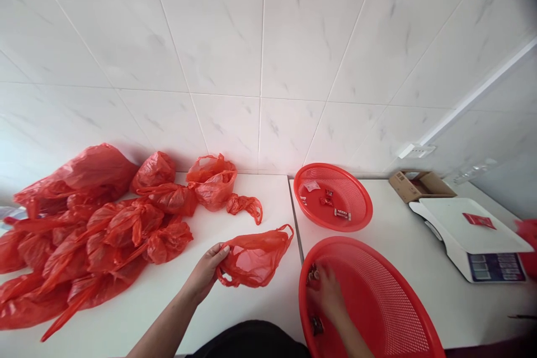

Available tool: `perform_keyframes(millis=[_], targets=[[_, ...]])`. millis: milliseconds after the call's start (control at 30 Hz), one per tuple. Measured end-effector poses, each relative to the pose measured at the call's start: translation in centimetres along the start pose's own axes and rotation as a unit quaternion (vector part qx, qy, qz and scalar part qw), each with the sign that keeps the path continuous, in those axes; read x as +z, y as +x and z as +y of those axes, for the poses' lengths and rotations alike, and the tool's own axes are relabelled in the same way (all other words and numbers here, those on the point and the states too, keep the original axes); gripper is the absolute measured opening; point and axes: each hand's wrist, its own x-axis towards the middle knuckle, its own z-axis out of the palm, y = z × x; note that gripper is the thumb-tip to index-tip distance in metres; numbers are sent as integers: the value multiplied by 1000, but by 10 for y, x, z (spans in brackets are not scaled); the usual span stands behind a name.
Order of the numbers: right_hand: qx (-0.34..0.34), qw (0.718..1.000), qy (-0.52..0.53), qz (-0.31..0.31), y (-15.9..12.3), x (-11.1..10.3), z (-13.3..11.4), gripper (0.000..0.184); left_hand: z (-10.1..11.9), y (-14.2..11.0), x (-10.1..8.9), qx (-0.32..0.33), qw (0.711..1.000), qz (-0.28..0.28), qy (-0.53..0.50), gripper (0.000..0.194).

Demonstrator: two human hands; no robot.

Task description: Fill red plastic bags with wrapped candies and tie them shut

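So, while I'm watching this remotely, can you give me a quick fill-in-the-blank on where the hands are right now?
The left hand grips a ____ beside the heap of knotted red bags.
The right hand is inside the ____ of the two red mesh baskets.
A red packet lies on top of the white ____.

Missing words: red plastic bag; larger; digital scale.

We're seeing two red mesh baskets (352, 201) right of centre, one digital scale (470, 229) far right, one cardboard box (422, 185) above it, one red plastic bag (254, 257) hanging from the left hand (205, 271), one right hand (327, 293) at bottom right, and, at left, heaped bags (126, 229) too tangled to count!
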Motion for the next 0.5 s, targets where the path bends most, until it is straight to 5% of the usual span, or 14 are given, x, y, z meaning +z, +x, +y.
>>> perform_keyframes(millis=[133, 267, 500], targets=[[-74, 994, -84, 0, -10, 15, -14, 46, 0, -2, 2, -7, 1000, 6, 21, 25], [-107, 993, -57, 5, -15, 11, -16, 36, -2, -4, 3, -8, 1000, 3, 24, 26], [14, 995, 96, 27, -8, -9, -21, 30, -9, -3, -2, -10, 999, 14, 49, 27]])
